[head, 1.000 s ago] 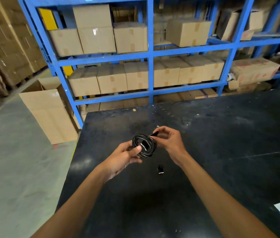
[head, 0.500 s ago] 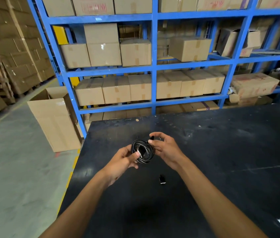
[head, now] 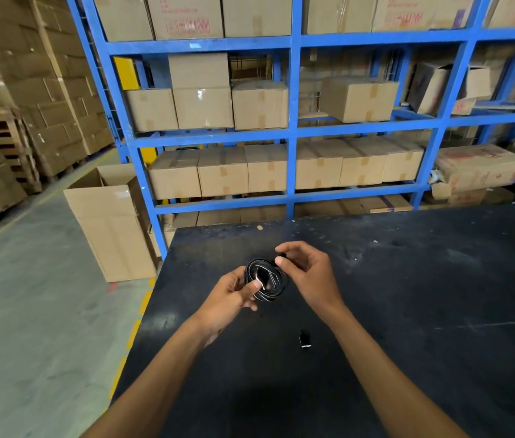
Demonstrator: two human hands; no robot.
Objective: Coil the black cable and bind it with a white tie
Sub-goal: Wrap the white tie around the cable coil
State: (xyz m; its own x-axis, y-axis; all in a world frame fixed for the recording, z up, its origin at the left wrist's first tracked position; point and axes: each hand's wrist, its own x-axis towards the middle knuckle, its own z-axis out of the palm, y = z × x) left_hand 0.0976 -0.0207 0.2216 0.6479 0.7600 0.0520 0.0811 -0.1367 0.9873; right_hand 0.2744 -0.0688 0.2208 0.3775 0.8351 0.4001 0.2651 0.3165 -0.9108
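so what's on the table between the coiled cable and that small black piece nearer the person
Nothing: in the head view the stretch of black table between the coiled black cable and the small black piece is bare.

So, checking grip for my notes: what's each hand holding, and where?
The left hand pinches the coiled black cable at its near-left edge, thumb on top. The right hand touches its far-right side; grip unclear.

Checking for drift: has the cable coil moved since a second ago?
Yes, slightly: cable coil now farther from the small black piece on the table, toward its far edge.
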